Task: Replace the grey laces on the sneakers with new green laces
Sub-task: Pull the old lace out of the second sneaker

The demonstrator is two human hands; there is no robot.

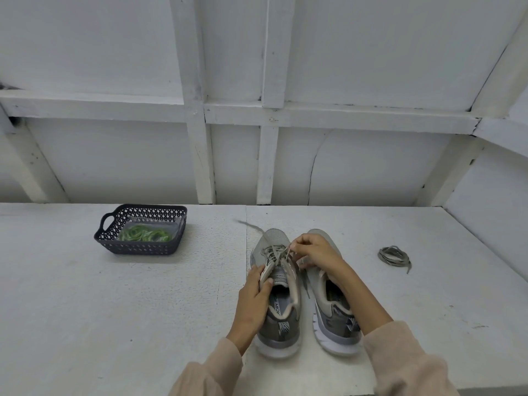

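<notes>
Two grey sneakers stand side by side on the white table, toes pointing away from me. The left sneaker (274,310) still carries its grey lace (275,251), one end trailing off past the toe. My left hand (254,298) grips that shoe's left side by the eyelets. My right hand (313,252) pinches a strand of the grey lace above the eyelets. The right sneaker (334,312) shows no lace and is partly hidden by my right forearm. A loose grey lace (394,255) lies coiled to the right. Green laces (144,234) lie in a clear bag inside the basket.
A dark perforated plastic basket (143,247) with a handle sits on the table's back left. A white panelled wall (257,155) rises directly behind the table (114,310). A seam in the tabletop runs toward me just left of the shoes.
</notes>
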